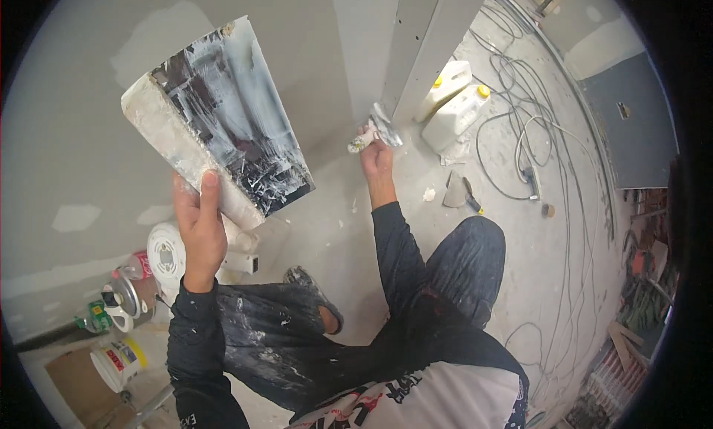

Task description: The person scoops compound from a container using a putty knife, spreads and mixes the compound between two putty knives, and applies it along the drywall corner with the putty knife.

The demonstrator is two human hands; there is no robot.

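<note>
My left hand (200,236) is closed round the thick, plaster-crusted white handle of a wide plastering blade (230,109). Its broad metal face is streaked with white compound and raised in front of the grey wall. Farther off, my right hand (379,163) grips the pale handle of a putty knife (385,126), whose blade is low down by the wall, near the foot of the upright edge (420,43). How firmly that blade touches the wall I cannot tell.
White jugs with yellow caps (457,117) stand right of the wall edge. A scraper (462,193) lies on the floor, with looping cables (531,128) beyond. At left are a white round-ended device (166,252), bottles (96,316) and a white bucket (117,366).
</note>
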